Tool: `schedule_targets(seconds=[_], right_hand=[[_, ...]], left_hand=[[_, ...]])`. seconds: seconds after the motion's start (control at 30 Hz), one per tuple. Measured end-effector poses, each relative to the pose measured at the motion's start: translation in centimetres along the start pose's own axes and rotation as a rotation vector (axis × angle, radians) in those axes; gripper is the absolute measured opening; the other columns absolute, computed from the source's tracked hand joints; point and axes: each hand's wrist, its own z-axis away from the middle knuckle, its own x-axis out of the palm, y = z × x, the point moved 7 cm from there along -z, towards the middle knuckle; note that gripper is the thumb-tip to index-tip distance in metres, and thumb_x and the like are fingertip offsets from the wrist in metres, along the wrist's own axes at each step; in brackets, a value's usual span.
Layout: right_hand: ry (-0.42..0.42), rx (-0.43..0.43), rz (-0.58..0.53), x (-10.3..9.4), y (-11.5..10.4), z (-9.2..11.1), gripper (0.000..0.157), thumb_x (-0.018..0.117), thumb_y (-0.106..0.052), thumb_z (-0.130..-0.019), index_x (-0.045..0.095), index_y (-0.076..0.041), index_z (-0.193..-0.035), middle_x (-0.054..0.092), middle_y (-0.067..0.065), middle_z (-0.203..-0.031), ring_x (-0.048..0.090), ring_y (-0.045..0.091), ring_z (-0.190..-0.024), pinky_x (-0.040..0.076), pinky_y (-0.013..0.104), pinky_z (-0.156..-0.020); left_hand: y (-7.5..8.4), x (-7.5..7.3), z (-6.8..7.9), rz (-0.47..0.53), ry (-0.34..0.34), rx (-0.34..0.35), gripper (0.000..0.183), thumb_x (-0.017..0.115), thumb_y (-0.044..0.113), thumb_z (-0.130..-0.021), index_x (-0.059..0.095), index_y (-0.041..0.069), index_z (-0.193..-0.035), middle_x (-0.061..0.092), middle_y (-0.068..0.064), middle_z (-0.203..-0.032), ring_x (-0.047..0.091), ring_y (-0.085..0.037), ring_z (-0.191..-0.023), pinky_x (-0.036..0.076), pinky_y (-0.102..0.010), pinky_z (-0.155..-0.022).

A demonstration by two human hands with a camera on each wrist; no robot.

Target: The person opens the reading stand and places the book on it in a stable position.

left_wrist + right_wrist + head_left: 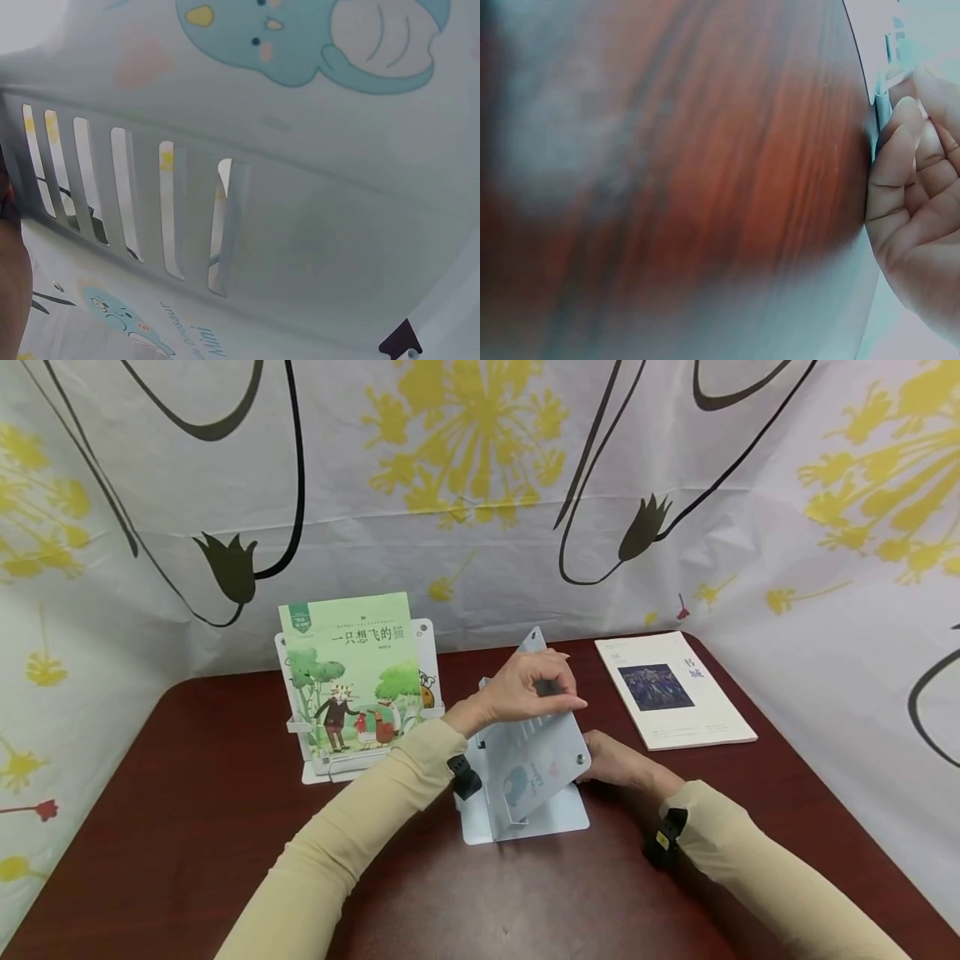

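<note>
A white metal book stand [538,777] with a pale cartoon print stands in the middle of the table, its panel tilted up from a flat base. My left hand [525,687] reaches across the panel, thumb and fingers curled at its upper right edge. Close up in the left wrist view, the slotted panel [315,217] shows a blue dinosaur print, with part of the hand [11,277] at the left border. At the stand's lower right side, my right hand [618,764] holds the edge; in the right wrist view its curled fingers [896,161] pinch there.
To the left, a green picture book [356,685] leans on another white book stand [427,652]. A white book [675,693] with a dark picture lies flat at the back right. Patterned cloth [480,552] hangs behind the dark red table [187,827].
</note>
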Motion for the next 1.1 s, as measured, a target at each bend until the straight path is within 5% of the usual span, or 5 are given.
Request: schedule_targets(seconds=[0.17, 0.33, 0.57, 0.8, 1.1], right_hand=[[0.026, -0.011, 0.077, 0.0, -0.2, 0.6, 0.023, 0.07, 0.002, -0.077, 0.066, 0.008, -0.098, 0.067, 0.006, -0.08, 0.055, 0.009, -0.065, 0.046, 0.023, -0.059], [0.105, -0.004, 0.138, 0.1, -0.6, 1.8, 0.026, 0.07, -0.005, -0.081, 0.065, 0.004, -0.105, 0.068, 0.011, -0.09, 0.056, 0.007, -0.069, 0.048, 0.023, -0.063], [0.326, -0.076, 0.056, 1.2, -3.3, 4.9, 0.021, 0.068, -0.003, -0.083, 0.063, 0.004, -0.102, 0.066, 0.009, -0.084, 0.056, 0.003, -0.069, 0.051, 0.022, -0.061], [0.475, -0.201, -0.067, 4.3, -6.8, 6.5, 0.017, 0.07, 0.005, -0.078, 0.058, 0.006, -0.091, 0.061, -0.001, -0.077, 0.057, 0.001, -0.067, 0.049, 0.021, -0.055], [0.58, -0.27, -0.054, 6.2, -9.0, 6.9, 0.03, 0.072, 0.005, -0.077, 0.057, 0.005, -0.103, 0.059, 0.003, -0.075, 0.054, 0.002, -0.066, 0.047, 0.023, -0.052]], left_hand=[[-0.2, -0.2, 0.2, -0.025, 0.012, -0.035, 0.006, 0.073, -0.002, -0.077, 0.068, 0.001, -0.074, 0.068, -0.011, -0.079, 0.062, -0.016, -0.081, 0.032, -0.032, -0.109], [-3.1, -1.1, 1.6, -0.027, 0.132, -0.107, 0.012, 0.071, 0.001, -0.081, 0.071, 0.001, -0.093, 0.069, -0.015, -0.102, 0.063, -0.02, -0.1, 0.041, -0.029, -0.101], [-8.1, -3.6, 4.7, 0.007, 0.308, -0.548, 0.033, 0.063, 0.021, -0.091, 0.061, 0.009, -0.122, 0.062, -0.004, -0.124, 0.055, -0.012, -0.117, 0.044, -0.025, -0.098], [-10.6, -3.7, 7.5, 0.014, 0.253, -0.842, 0.046, 0.055, 0.033, -0.095, 0.05, 0.011, -0.134, 0.054, -0.005, -0.135, 0.051, -0.017, -0.124, 0.042, -0.028, -0.101], [-11.8, -2.9, 8.6, -0.087, 0.149, -0.919, 0.049, 0.052, 0.04, -0.095, 0.051, 0.012, -0.135, 0.054, -0.005, -0.135, 0.053, -0.019, -0.121, 0.045, -0.033, -0.097]])
